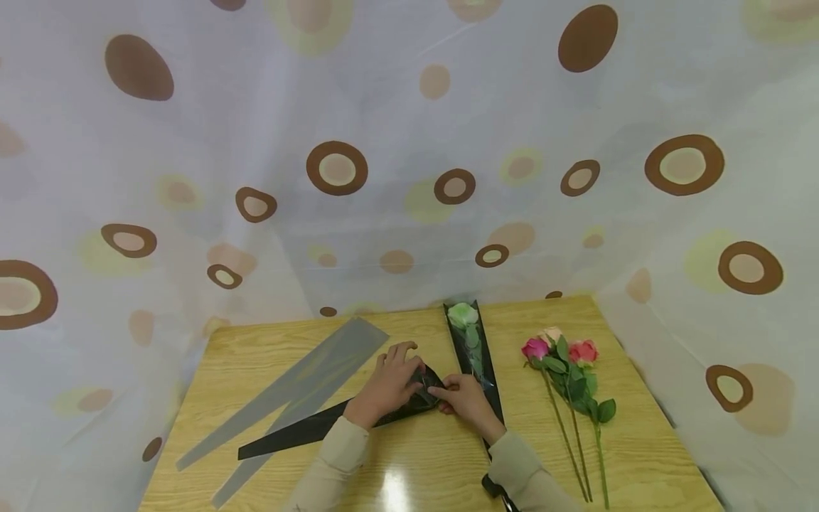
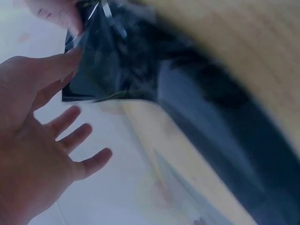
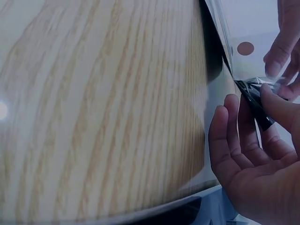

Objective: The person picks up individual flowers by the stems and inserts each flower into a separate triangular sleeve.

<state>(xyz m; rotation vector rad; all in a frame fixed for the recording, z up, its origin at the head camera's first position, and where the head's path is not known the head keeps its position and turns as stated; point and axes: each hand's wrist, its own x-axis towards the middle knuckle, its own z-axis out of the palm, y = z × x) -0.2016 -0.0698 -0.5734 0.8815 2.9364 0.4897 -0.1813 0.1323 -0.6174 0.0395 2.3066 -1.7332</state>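
Observation:
A long black flower sleeve [image 1: 307, 429] with a clear, shiny front lies slantwise across the table, its wide end raised between both hands. My left hand [image 1: 384, 380] pinches the edge of that wide end between thumb and index finger; its other fingers spread out in the left wrist view. From the other side, my right hand [image 1: 473, 405] pinches a corner of the sleeve [image 3: 255, 105] with the thumb against the fingers. No flower can be made out inside it. Just beyond the right hand lies another black sleeve [image 1: 490, 395] holding a pale green rose [image 1: 462, 315].
Flat grey sleeves [image 1: 275, 398] lie at the left, partly under the black one. On the right are loose artificial roses, magenta [image 1: 535, 348], peach [image 1: 551, 333] and coral [image 1: 584, 352]. A small black object [image 1: 491, 486] sits by the right forearm. Spotted sheeting [image 1: 397, 227] surrounds the table.

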